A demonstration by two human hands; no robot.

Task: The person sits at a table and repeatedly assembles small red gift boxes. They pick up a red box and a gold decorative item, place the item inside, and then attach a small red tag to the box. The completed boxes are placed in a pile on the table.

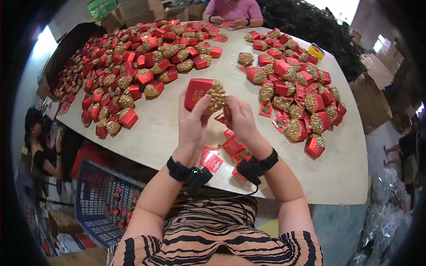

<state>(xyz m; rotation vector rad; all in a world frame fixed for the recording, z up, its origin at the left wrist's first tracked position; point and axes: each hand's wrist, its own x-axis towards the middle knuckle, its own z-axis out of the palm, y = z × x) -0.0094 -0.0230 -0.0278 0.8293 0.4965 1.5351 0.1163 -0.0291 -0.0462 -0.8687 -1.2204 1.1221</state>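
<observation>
- Red cards (211,162) are lying loose by the bench's (166,124) near edge.
- The left hand (193,126) is gripping a red-and-gold ornament (207,88) above the bench — its fingers are clasping the red block.
- The right hand (243,120) is bunching its fingers at the gold end; I cannot tell whether they are pinching it.
- Similar ornaments are lying heaped — one pile (310,93) toward the right edge, another (128,71) along the left.
- A person in pink (233,9) is sitting at the far edge.
</observation>
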